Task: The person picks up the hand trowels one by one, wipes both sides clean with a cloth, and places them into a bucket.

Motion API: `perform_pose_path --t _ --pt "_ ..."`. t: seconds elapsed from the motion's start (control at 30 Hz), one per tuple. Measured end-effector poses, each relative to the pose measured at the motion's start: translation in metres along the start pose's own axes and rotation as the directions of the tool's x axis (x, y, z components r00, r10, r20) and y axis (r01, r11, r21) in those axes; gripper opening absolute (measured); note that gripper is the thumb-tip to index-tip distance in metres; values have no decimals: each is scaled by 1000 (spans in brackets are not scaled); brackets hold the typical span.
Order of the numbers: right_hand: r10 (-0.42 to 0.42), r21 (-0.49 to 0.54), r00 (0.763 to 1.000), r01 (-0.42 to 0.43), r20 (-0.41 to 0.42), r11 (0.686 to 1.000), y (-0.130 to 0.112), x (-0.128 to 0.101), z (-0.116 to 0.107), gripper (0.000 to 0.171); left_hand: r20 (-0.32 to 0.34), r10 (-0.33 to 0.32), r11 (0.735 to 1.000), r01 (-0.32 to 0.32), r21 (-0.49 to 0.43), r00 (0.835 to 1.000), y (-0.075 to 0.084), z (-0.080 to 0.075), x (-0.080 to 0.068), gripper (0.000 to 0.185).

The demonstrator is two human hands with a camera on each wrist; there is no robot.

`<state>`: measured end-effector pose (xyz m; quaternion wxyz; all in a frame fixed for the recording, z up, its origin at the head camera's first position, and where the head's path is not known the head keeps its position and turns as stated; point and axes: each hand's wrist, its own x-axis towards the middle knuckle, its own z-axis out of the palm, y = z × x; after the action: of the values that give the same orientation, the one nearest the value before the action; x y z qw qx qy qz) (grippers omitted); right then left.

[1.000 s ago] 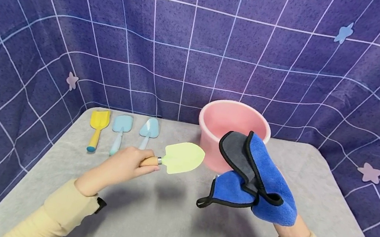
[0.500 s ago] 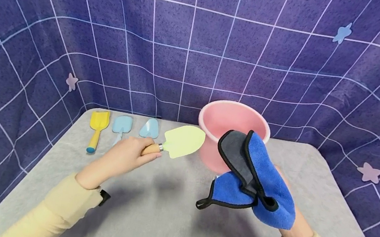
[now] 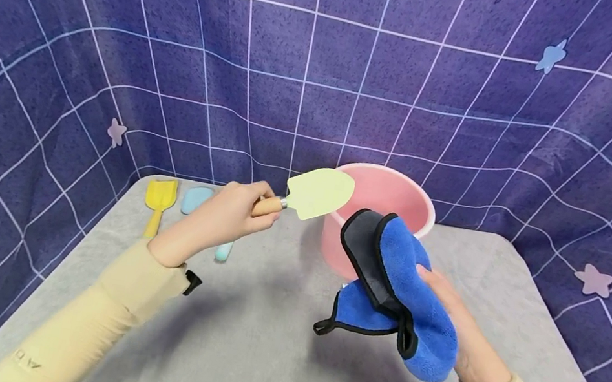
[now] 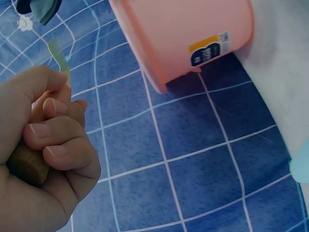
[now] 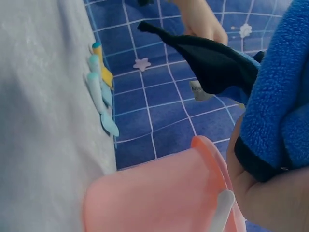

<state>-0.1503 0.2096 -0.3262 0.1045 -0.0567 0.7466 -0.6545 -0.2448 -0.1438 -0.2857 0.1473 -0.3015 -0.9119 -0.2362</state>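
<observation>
My left hand (image 3: 235, 214) grips the wooden handle of a trowel (image 3: 320, 193) with a pale yellow-green blade. The blade is raised and overlaps the left rim of the pink bucket (image 3: 341, 254) in the head view. In the left wrist view, fingers curl round the handle (image 4: 29, 164) and the blade shows edge-on. My right hand (image 3: 454, 326) holds a bunched blue and grey cloth (image 3: 410, 284) with black edging, in front of the bucket. The folds cover most of those fingers. A small white tag (image 5: 200, 91) hangs from the cloth in the right wrist view.
At the back left of the grey table (image 3: 259, 354) lie a yellow toy shovel (image 3: 160, 196) and a light blue shovel (image 3: 196, 198). Another light blue shovel (image 5: 109, 124) is partly hidden by my left hand in the head view. A purple grid-patterned curtain (image 3: 274, 82) stands behind.
My left hand has lifted the trowel and moved it up, then right, towards the bucket. The cloth has shifted slightly left and turned in my right hand.
</observation>
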Motion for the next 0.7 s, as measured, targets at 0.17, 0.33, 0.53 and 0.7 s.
perform_pose_path --t 0.17,0.33,0.53,0.7 --pt "-14 96 995 4 98 995 2 10 -1 41 24 -15 1000 15 2 1000 9 -4 20 10" --pt "-202 177 958 167 204 970 9 19 -2 26 37 -3 1000 2 25 999 13 -4 36 10" --pt "-294 -159 947 312 130 937 13 25 -2 29 84 -15 999 12 36 996 18 -5 55 13" --pt "-405 -373 903 427 140 824 16 30 -1 27 97 -8 999 2 53 995 21 -4 70 16"
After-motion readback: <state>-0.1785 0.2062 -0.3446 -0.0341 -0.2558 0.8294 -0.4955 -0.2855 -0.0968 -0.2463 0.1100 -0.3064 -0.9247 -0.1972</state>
